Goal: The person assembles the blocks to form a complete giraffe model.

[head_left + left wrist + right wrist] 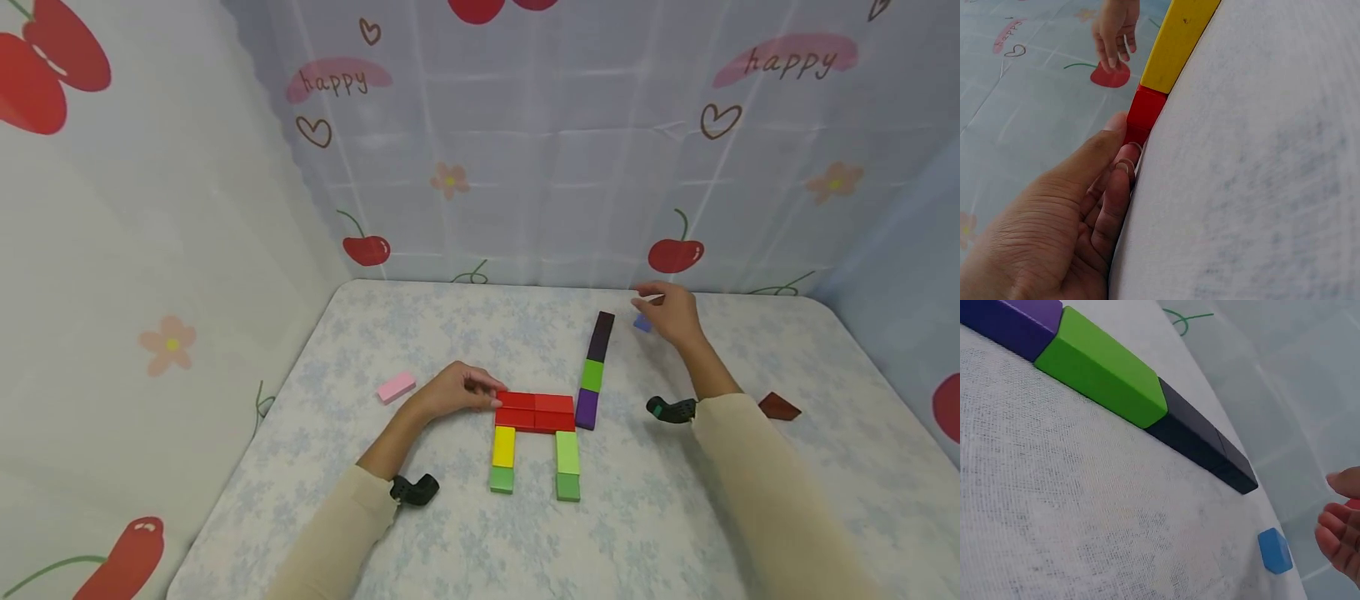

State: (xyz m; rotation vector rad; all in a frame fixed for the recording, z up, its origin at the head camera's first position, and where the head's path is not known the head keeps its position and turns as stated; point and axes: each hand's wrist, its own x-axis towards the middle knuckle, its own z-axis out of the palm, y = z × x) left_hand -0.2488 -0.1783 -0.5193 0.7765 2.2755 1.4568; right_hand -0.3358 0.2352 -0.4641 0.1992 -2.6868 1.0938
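Observation:
My left hand (459, 387) is at the left end of a patch of red blocks (553, 403), its thumb and a bent finger on the end block (1147, 107). Below the red patch, a yellow block (504, 447) and a light green block (567, 453) form two legs, each with a green block (502, 480) at its foot. My right hand (670, 312) hovers over the far right, fingers loosely curved and holding nothing. Close beneath it lies a small blue block (1275, 551).
From the red patch's right side, a slanted row runs away: purple (587, 409), bright green (592, 375) and black blocks (602, 336). A pink block (396, 387) lies left of my left hand, a dark red block (780, 407) beyond my right wrist. Printed curtains stand behind the table.

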